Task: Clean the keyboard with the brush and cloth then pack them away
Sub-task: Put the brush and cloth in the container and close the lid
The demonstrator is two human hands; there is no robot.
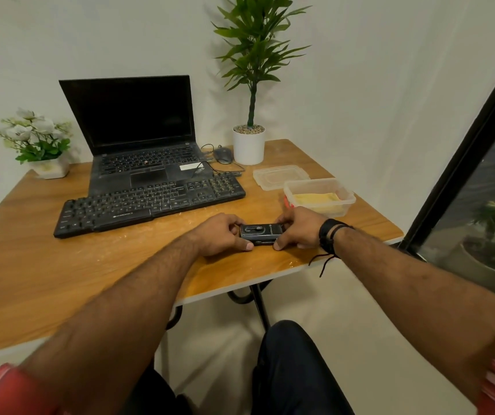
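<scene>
Left hand: the left hand [221, 233] lies low on the table [45, 265], arm stretched out long from the near left. Its fingers curl round the left end of a small black case [260, 233], thumb on the near side.
Right hand: the right hand [297, 227] comes in from the near right and grips the right end of the same case, thumb tip pressed on the near edge. A black band [330, 235] sits on this wrist, with a string hanging down.
Black case: it lies flat on the table between the two hands, close to the table's front edge. I cannot tell if the brush is inside.
Keyboard: the black keyboard [150, 205] lies behind the left hand, a little apart from it, slanting up to the right. Its back edge touches the front of the open laptop [138, 139].
Cloth: a yellow cloth [316, 200] sits in a clear box [319, 197] just behind the right hand.
Lid: the clear lid [280, 176] lies flat behind the box, touching it.
Free room: bare wood spreads wide to the left of the hands and in front of the keyboard.
Edges: the table's front edge runs just under the right wrist. The right corner is near the box.
Back of table: a white pot with a tall plant [249, 145], a mouse [223, 154] and a small flower pot [50, 167].
</scene>
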